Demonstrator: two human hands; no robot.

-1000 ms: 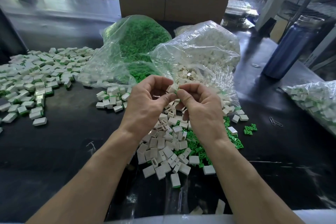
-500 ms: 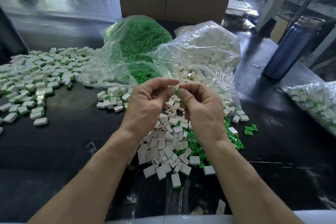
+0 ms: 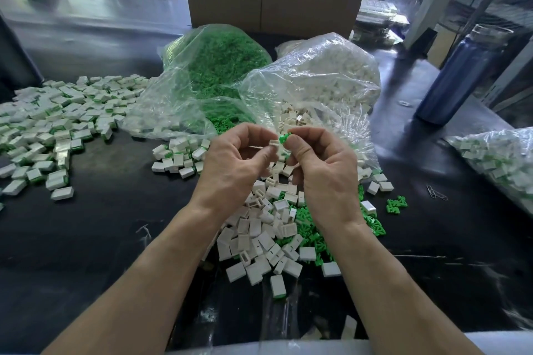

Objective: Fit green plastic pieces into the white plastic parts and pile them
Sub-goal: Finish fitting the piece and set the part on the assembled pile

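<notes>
The left hand (image 3: 236, 164) pinches a small white plastic part (image 3: 274, 143) between thumb and fingertips, its open end turned toward the other hand. The right hand (image 3: 320, 170) pinches a green plastic piece (image 3: 283, 139) between thumb and forefinger, the piece touching the open end of the white part; whether it is partly inside cannot be told. Both grips are held above the counter (image 3: 101, 239), the two hands close together and the remaining fingers curled.

Directly below the grips lies a loose heap of empty white parts (image 3: 259, 230), with loose green pieces (image 3: 310, 229) spread under and to the right of the heap. Just behind the grips, a clear bag of white parts (image 3: 326, 78) spills open toward the hands, its crinkled mouth lying close behind the fingers. Left of that bag and further back stands a clear bag of green pieces (image 3: 219, 63). A small cluster of fitted pieces (image 3: 178, 155) lies just left of the left hand, and well to the left spreads the large pile of finished white-and-green parts (image 3: 54, 124).

To the right of the right hand, a few green pieces (image 3: 396, 205) lie apart, with a paper clip (image 3: 435, 192) beyond them and another clear bag of finished parts (image 3: 499, 161) at the right edge. A blue bottle (image 3: 458, 78) stands far back right, and a cardboard box (image 3: 274, 0) stands behind the bags.
</notes>
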